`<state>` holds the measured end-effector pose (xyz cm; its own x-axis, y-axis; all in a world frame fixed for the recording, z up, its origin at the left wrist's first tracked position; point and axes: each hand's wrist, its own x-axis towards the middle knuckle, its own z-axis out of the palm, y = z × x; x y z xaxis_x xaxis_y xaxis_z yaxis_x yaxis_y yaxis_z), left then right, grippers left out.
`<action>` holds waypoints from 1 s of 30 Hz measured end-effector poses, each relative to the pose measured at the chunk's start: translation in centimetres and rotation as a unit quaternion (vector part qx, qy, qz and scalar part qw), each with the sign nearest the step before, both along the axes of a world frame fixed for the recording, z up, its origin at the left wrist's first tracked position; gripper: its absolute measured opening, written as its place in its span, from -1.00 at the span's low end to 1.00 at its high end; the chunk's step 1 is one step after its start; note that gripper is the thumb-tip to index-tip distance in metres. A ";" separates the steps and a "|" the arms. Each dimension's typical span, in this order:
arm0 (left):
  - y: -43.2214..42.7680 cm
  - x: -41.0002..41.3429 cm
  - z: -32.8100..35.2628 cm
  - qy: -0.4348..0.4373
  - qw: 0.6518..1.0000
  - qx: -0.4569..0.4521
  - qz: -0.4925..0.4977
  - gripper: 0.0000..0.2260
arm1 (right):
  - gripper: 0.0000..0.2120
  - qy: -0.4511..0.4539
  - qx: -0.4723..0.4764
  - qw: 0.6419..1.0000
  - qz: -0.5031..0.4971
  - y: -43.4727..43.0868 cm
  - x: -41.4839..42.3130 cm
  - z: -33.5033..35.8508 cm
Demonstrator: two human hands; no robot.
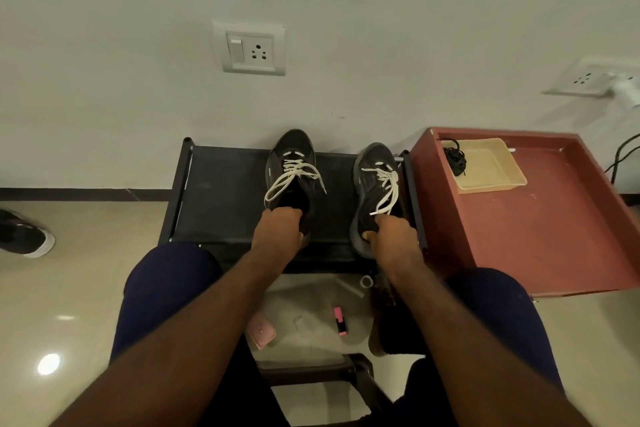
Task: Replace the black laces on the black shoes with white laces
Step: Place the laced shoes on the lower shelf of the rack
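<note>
Two grips busy: my left grip (278, 229) clutches the heel of the nine-o'clock shoe (292, 163), my right grip (394, 236) the three-o'clock shoe (375, 180).

The left shoe (298, 146) and right shoe (367, 198) have matt black cloth uppers. The right one's sole edge looks like dull grey rubber. The white laces (298, 168) are flat woven cloth, and the black laces (455, 158) are matt cord. The tray (491, 184) is smooth beige plastic with a faint sheen. The table (540, 229) is matt red, scuffed with pale marks. The rack (225, 191) has a matt black cloth shelf. The floor (69, 288) is glossy beige tile that mirrors a light. The wall (138, 80) is matt paint, the socket (251, 50) smooth white plastic, and the trousers (162, 281) dark blue cloth.
</note>
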<state>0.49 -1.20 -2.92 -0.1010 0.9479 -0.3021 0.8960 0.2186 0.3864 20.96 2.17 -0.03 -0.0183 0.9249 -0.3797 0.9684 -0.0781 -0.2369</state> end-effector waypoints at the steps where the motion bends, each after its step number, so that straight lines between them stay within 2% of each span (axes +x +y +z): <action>1: 0.0 0.0 -0.1 0.000 1.000 0.005 -0.002 -0.78 | -0.79 0.013 0.007 1.000 0.006 -0.4 -1.0 0.0; 6: -0.1 0.5 -0.4 0.028 0.999 0.026 -0.004 -0.82 | -0.79 0.062 0.022 0.994 0.085 -2.0 -5.9 -0.7; 11: -0.8 0.6 0.1 0.027 0.999 0.022 0.012 -0.80 | -0.79 0.031 0.044 0.985 0.165 -1.8 -5.6 -1.1; 14: -0.9 0.9 0.8 0.015 1.000 0.012 0.023 -0.78 | -0.79 0.024 0.013 0.984 0.174 -0.8 -4.6 -1.7; 22: 0.3 2.5 -0.1 0.066 0.996 -0.038 0.046 -0.52 | -0.80 0.053 -0.010 0.979 0.194 1.4 -3.9 -3.7; 26: 1.0 2.5 -0.2 0.084 0.992 -0.086 0.039 -0.64 | -0.71 0.008 -0.061 0.980 0.187 2.4 -5.2 -3.9; 30: 0.6 1.7 -0.3 0.067 0.996 -0.025 0.049 -0.78 | -0.70 -0.008 -0.061 0.983 0.175 2.3 -5.7 -3.1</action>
